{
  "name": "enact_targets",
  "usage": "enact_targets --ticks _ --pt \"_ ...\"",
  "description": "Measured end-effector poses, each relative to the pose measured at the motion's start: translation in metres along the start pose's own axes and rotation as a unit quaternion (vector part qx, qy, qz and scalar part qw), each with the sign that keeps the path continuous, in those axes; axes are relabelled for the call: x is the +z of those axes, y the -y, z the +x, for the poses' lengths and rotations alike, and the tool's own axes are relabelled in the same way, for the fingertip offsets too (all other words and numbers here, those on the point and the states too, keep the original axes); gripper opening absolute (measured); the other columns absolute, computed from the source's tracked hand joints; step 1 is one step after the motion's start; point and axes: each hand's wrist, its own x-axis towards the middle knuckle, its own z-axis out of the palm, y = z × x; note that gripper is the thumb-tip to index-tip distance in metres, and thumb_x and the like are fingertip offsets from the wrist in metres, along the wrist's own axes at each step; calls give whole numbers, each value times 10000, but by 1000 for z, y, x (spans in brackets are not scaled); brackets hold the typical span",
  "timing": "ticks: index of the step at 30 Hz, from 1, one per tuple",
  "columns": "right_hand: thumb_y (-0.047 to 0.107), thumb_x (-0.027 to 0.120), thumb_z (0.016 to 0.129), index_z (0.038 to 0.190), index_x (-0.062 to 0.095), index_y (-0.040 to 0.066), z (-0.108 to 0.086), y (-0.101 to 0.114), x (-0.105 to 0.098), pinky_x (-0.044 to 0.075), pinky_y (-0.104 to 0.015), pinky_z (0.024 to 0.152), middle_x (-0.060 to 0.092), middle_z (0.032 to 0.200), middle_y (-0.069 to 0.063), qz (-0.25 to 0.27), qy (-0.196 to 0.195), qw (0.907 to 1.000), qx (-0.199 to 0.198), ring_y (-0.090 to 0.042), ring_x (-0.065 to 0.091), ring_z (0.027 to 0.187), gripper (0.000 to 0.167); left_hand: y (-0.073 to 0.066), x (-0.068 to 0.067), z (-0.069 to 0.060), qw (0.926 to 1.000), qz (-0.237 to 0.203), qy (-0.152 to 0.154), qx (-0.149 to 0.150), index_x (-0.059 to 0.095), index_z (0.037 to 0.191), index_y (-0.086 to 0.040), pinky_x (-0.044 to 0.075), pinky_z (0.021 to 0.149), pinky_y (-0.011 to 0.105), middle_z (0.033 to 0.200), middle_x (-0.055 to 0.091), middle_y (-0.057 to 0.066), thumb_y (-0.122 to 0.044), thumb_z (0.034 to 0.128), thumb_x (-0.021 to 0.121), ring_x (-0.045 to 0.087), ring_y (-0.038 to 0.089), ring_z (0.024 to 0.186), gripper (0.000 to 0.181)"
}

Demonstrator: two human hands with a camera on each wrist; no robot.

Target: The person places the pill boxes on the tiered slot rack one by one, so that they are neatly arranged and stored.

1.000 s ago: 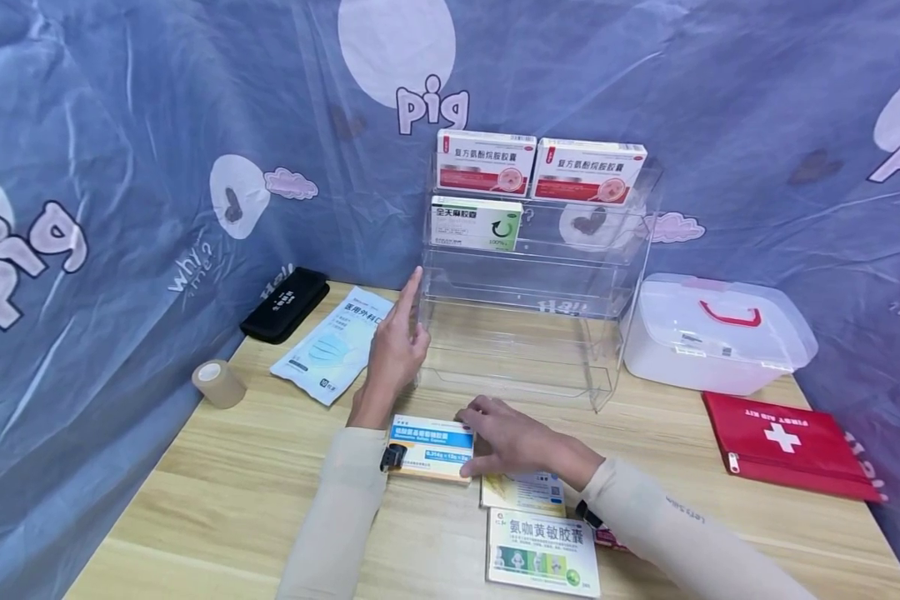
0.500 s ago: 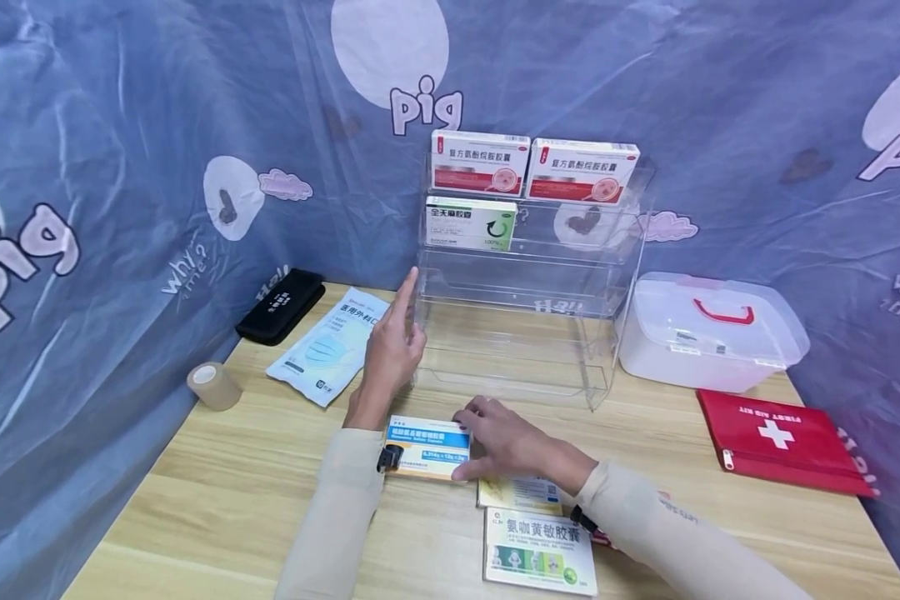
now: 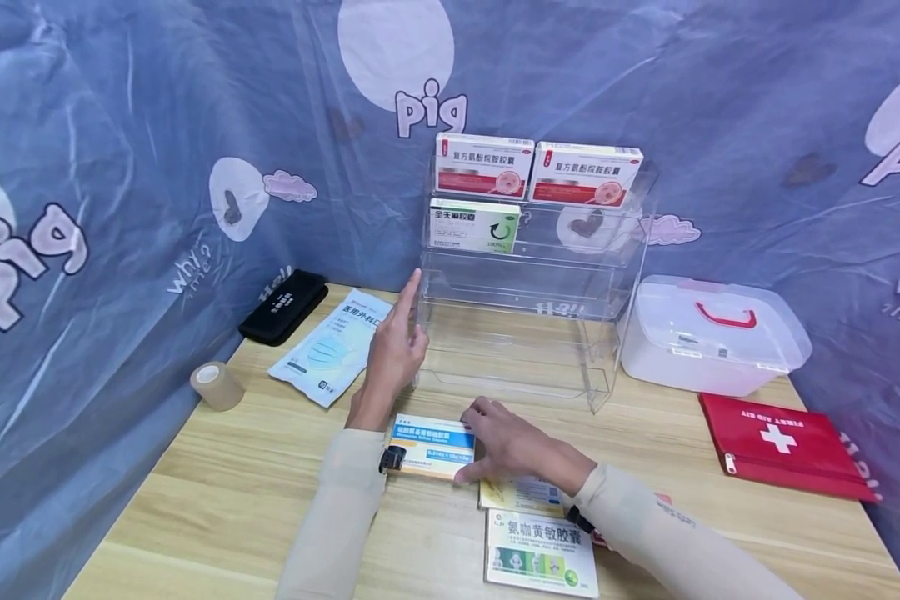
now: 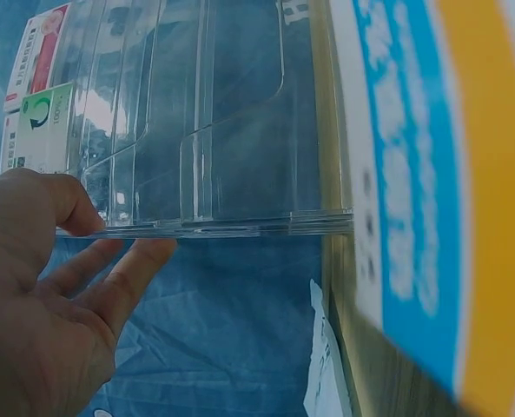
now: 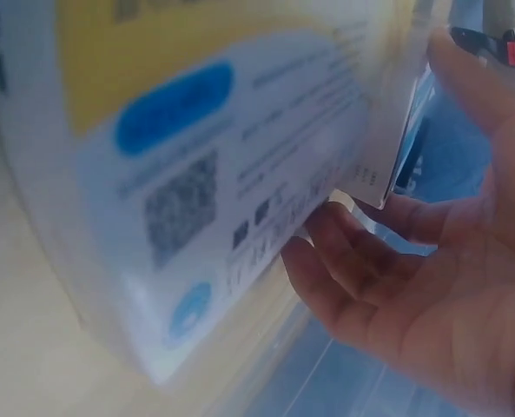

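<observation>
- Left hand first: thumb one side, fingers the other, pinching the left panel of the clear display rack.
- Far left, one tan tape roll, then one black zip case, its small white print too fine to read.
- Next, one mask packet, 医用外科口 showing, the rest hidden.
- Just in front of the rack, label up: one blue-and-white box, 硫酸氨基葡萄糖胶囊, "Glucosamine Sulfate Capsules".
- Three boxes up on the rack! Top tier, two red-and-white boxes, both 复方氨酚烷胺胶囊; tier below, at the left, one green-and-white box, 全天麻胶囊, "100%".
- Right hand, thumb and fingers curved round the right end of the Glucosamine box: it has a grip.
- Below that wrist, one yellow-and-white box, half covered; nearer, one 氨咖黄敏胶囊 box; a red box peeks from under the sleeve.
- Far right, one translucent storage bin, lid on, red handle, contents indistinct; before it, one red pouch, white cross, "FIRST AID KIT".
- Behind everything, a blue curtain: "pig", "why me?"
</observation>
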Motion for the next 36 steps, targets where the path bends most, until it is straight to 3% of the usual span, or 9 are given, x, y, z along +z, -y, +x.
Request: enact_targets --ticks 13,17,23,27,36 --pt "463 963 760 1445 561 65 -5 -4 -7 579 -482 1060 626 1386 -130 403 -59 9970 652 -297 658 1228 889 1 -1 -2 10000 -9 -48 -73 210 1735 -334 557 730 444 1725 430 89 73 972 592 698 377 1131 946" --pt "359 982 751 1384 551 128 -6 -6 -10 583 -460 1005 684 1307 -104 596 -138 9950 791 -253 682 1134 800 1 -1 -2 10000 -19 -62 -41 212 1735 -336 566 747 454 1723 433 92 70 968 593 700 381 1155 947" --pt "194 930 829 1409 527 160 -7 -10 -13 584 -416 930 739 1159 -53 1068 -128 9904 867 -169 694 1013 707 1 -1 -2 10000 -40 -45 5 220 1734 -326 577 762 477 1721 435 98 74 970 584 706 407 1166 937" --pt "117 871 884 1379 531 202 -10 -15 -14 604 -416 923 783 1116 -46 1468 -184 9855 826 -171 741 994 606 1 0 -2 10000 -34 -43 -10 212 1735 -336 585 794 489 1727 425 94 73 970 585 701 403 1198 944" --pt "87 798 941 1465 568 136 -20 -32 -26 604 -491 948 732 1138 -100 1717 -678 9824 291 -233 753 1008 574 0 0 -2 9999 -93 -27 48 215 1735 -330 604 831 493 1731 420 88 78 964 588 690 392 1263 948"
